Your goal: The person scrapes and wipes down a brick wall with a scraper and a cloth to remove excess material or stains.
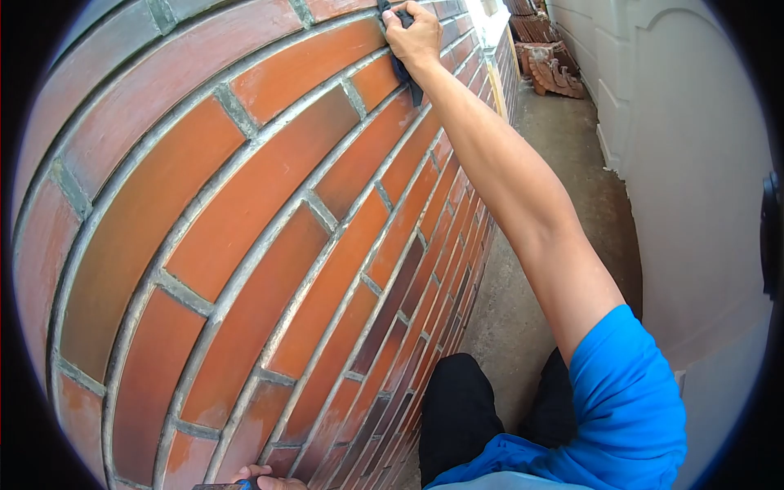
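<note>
My right hand (416,34) is stretched out to the top of the view, its fingers closed around a dark cloth (399,69). The cloth lies against the brick wall (269,184), with one end hanging below my hand. At the bottom edge, my left hand (273,482) shows only in part, its fingers closed on a small tool (247,485) with a blue part. The rest of that tool is cut off by the frame. Orange-brown bricks with grey mortar joints make up the wall, and some bricks carry a whitish haze.
A narrow concrete path (506,302) runs along the wall's foot, where my dark-trousered legs (460,404) stand. Pale panels (694,163) bound the path on the right. Stacked reddish-brown tiles (551,69) lie at the far end.
</note>
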Motion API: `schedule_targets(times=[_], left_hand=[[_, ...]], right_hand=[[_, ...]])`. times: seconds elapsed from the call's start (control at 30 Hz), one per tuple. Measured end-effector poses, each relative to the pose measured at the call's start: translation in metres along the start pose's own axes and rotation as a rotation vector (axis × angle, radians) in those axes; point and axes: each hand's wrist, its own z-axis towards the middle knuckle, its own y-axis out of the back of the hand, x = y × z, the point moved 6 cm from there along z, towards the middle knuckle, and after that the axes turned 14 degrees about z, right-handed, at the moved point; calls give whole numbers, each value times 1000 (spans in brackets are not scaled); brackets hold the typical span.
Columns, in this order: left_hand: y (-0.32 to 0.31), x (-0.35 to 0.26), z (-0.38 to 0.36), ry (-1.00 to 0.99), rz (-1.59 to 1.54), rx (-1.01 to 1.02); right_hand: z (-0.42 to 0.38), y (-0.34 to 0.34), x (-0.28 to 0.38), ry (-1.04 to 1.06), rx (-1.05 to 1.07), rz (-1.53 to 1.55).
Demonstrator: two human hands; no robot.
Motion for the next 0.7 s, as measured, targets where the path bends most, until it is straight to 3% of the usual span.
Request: schedule_targets(times=[0.07,0.2,0.3,0.4,0.7], left_hand=[[0,-2,2,8,-6,17],[-1,-2,6,-28,-15,30],[10,27,-37,-368,632,-125],[-1,1,0,-13,5,-32],[-2,-1,1,-10,47,-58]], right_hand=[[1,2,-13,16,-55,2],[-10,16,-3,-72,41,-48],[5,8,-11,-73,3,-27],[1,5,-10,-110,-15,-4],[0,12,-9,-183,87,-72]])
